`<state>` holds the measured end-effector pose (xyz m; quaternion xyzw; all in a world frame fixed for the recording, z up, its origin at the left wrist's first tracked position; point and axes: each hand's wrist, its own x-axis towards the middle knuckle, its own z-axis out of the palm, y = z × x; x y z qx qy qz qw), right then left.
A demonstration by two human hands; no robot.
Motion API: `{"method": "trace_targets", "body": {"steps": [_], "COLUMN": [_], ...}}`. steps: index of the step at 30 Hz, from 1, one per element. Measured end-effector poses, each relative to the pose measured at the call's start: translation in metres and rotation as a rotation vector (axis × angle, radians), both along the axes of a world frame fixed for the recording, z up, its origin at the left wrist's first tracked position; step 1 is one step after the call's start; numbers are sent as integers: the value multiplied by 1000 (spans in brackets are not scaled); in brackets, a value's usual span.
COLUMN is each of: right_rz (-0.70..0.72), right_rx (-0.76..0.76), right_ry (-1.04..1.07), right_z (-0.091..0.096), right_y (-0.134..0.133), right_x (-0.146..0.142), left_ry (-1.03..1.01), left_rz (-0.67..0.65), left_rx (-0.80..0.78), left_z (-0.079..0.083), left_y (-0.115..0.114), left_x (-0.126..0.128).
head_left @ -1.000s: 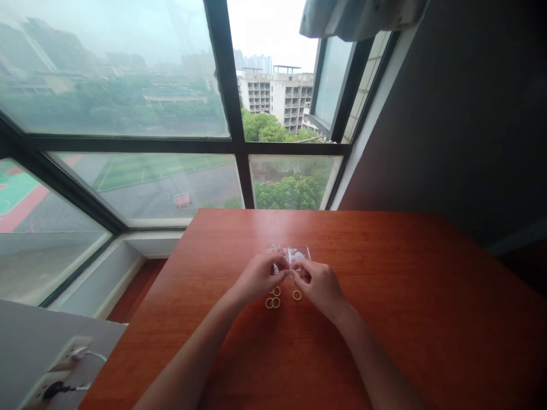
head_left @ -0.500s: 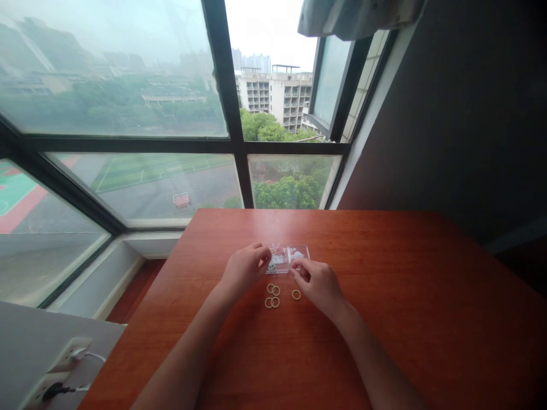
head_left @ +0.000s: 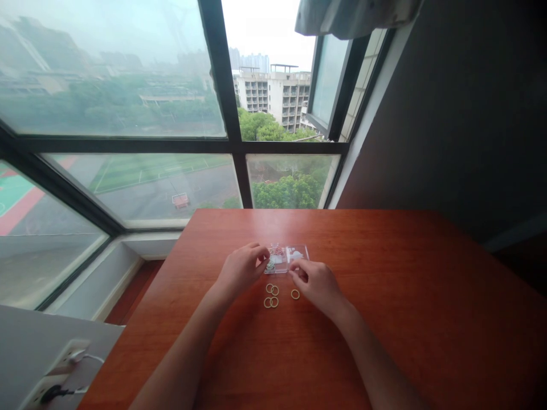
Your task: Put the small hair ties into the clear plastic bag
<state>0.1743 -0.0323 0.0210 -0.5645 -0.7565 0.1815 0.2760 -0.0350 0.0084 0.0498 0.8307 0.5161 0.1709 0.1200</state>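
On the reddish-brown wooden table point(head_left: 384, 256), a clear, rectangular plastic box point(head_left: 280, 270) lies between the bare left hand point(head_left: 241, 267) and the bare right hand point(head_left: 318, 283). Before it lie four round, pale-yellow rings point(head_left: 270, 302) in two overlapping pairs; right of them, near the right hand, lies a single round, pale-yellow ring point(head_left: 295, 299). Behind the table stands a dark-framed glass window point(head_left: 239, 147).

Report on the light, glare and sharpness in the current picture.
Head view: daylight through the windows leaves a pale glare on the far part of the tabletop; head view: the wall at right sinks into dark shadow; head view: the clear case shows too small for fine detail.
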Motion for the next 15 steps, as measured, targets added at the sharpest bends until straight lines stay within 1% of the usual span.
{"method": "trace_targets", "body": {"steps": [6,11,15], "right_rz": [139,178,182], "right_rx": [-186,-297,-312], "right_ry": [-73,-133,-149], "right_z": [1,1,2], "right_y": [-3,-4,-3], "right_x": [12,17,13], "left_ry": [-8,-25,-41], "left_rz": [-82,-83,-80], "left_rx": [-21,-24,-29], "left_z": [2,1,0], "left_y": [-3,-2,-2], "left_x": [1,0,-1]}}
